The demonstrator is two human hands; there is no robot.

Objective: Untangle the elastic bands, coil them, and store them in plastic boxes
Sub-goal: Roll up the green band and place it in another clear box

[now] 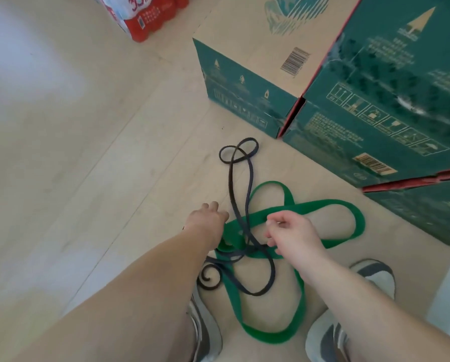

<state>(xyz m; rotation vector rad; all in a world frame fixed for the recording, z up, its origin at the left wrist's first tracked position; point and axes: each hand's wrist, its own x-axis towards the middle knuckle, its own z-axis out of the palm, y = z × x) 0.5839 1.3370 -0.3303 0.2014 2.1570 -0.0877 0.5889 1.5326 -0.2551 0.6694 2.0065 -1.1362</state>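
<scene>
My left hand (208, 218) hovers, fingers loosely extended, beside the dark band (250, 176). My right hand (294, 237) curls its fingers over the green band (355, 220); I cannot tell whether it grips anything.

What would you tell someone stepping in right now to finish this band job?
Left hand: fingers relaxed, reaching beside the dark band, holding nothing.
Right hand: fingers curled over the tangle; grip unclear.
Green band and dark band lie crossed on the floor near the cardboard boxes.
Done: nothing untangled or coiled.
Left: separate, coil and store both; no plastic box in view.
</scene>
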